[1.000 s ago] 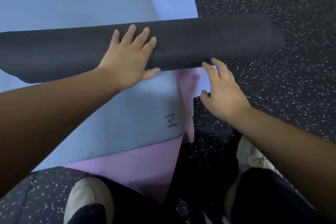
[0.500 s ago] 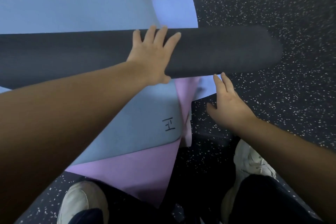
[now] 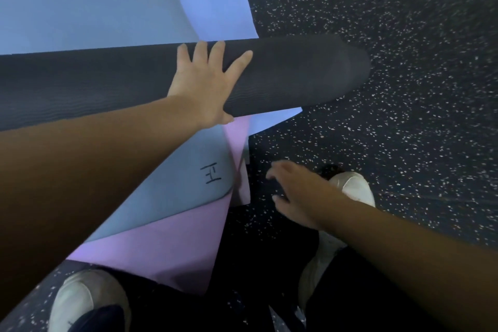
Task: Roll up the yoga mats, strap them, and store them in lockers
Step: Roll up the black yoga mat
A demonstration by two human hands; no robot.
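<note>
- My left hand lies flat, fingers spread, pressing the rolled black mat; nothing is gripped
- My right hand hangs loose and empty above the floor, near my right shoe
- The roll lies crosswise on the flat blue mat, with a lilac mat and a pink mat beneath; its right end overhangs onto bare floor
- I judge it soft, springy, textured enough not to slip, light but liable to unroll; best held round the middle, or cupped at the free right end
- Open floor to the right gives room; the layered mat edges near my feet could catch
</note>
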